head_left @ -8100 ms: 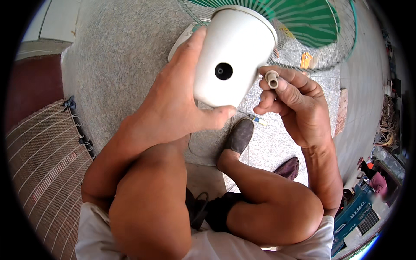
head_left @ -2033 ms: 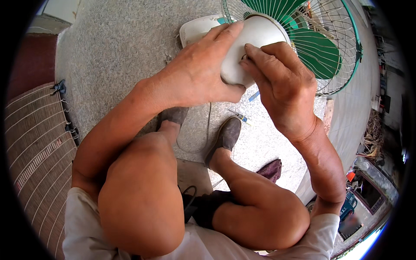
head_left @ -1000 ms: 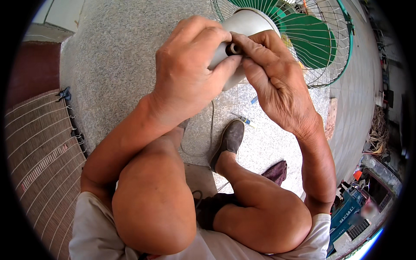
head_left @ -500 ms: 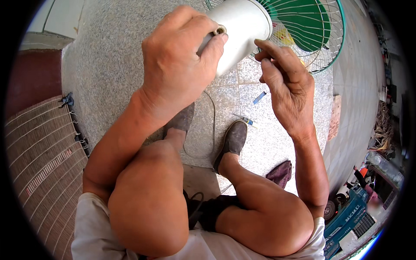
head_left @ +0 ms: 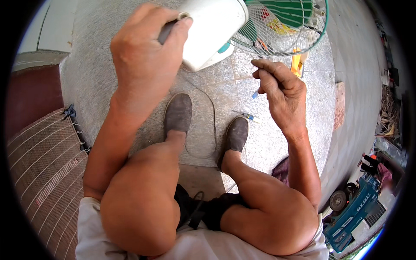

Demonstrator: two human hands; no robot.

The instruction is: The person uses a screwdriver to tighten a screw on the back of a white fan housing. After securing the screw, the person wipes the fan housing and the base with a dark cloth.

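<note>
The white motor housing [head_left: 213, 32] of an electric fan stands at the top of the view, with its green blades [head_left: 288, 11] inside a green-rimmed wire cage [head_left: 286, 37]. At the housing's left side, my left hand [head_left: 145, 52] is closed, with thumb and forefinger around a dark piece with a round, hollow metal end [head_left: 183, 16]. Whether that piece is joined to the fan, I cannot tell. Below the cage, my right hand [head_left: 281, 93] is apart from the fan, its thumb and fingers pressed together. Anything in that pinch is too small to make out.
A blue-handled screwdriver [head_left: 248, 116] lies on the floor beyond my right shoe [head_left: 235, 138]. A thin cord [head_left: 214, 108] curves between my feet. Beneath the cage sits an orange-yellow item [head_left: 297, 64]. A slatted mat [head_left: 47, 173] is at left, and a teal vehicle [head_left: 353, 212] at far right.
The fan and my left hand appear further left and higher in the view. My right hand has drawn its fingers closer together and is farther from the housing. The orange-yellow item has come into sight.
</note>
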